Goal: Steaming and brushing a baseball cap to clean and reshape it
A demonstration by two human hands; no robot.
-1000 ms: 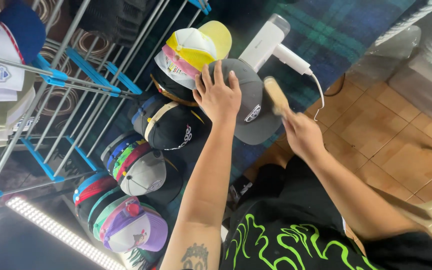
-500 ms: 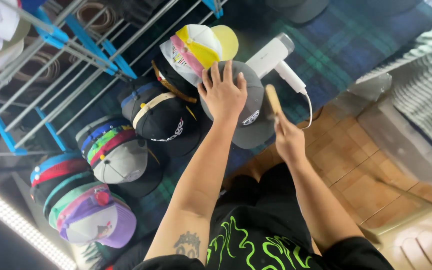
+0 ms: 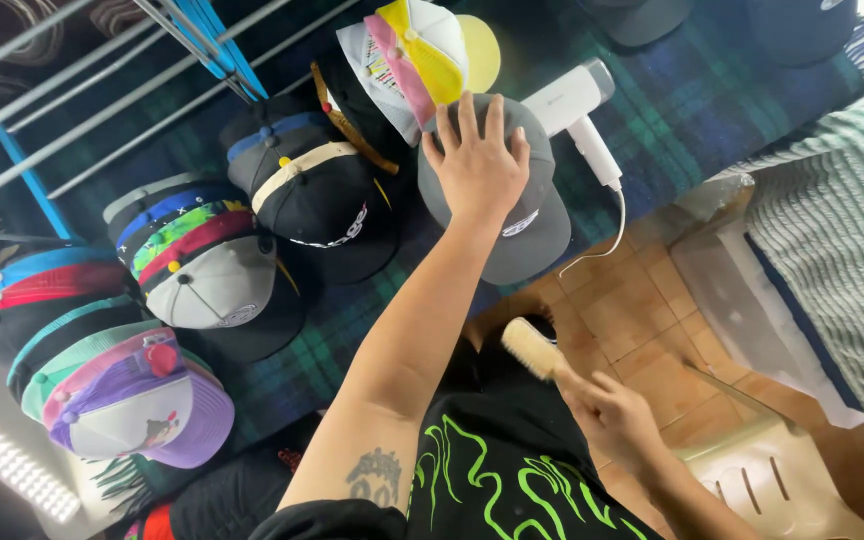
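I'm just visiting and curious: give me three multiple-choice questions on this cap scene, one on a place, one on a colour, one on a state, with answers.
1. Where does the left hand rest?
A. on the grey cap
B. on the white hair dryer
C. on the tiled floor

2. What colour is the brim of the cap nearest the bottom left corner?
A. red
B. purple
C. yellow

3. What is the right hand doing?
A. lying open and bare
B. gripping a wooden brush
C. gripping the dryer's cord

Answers: 1 A, the palm lies flat on the grey crown. 2 B, its brim is purple. 3 B, the fingers close round the brush handle, bristle end toward the caps.
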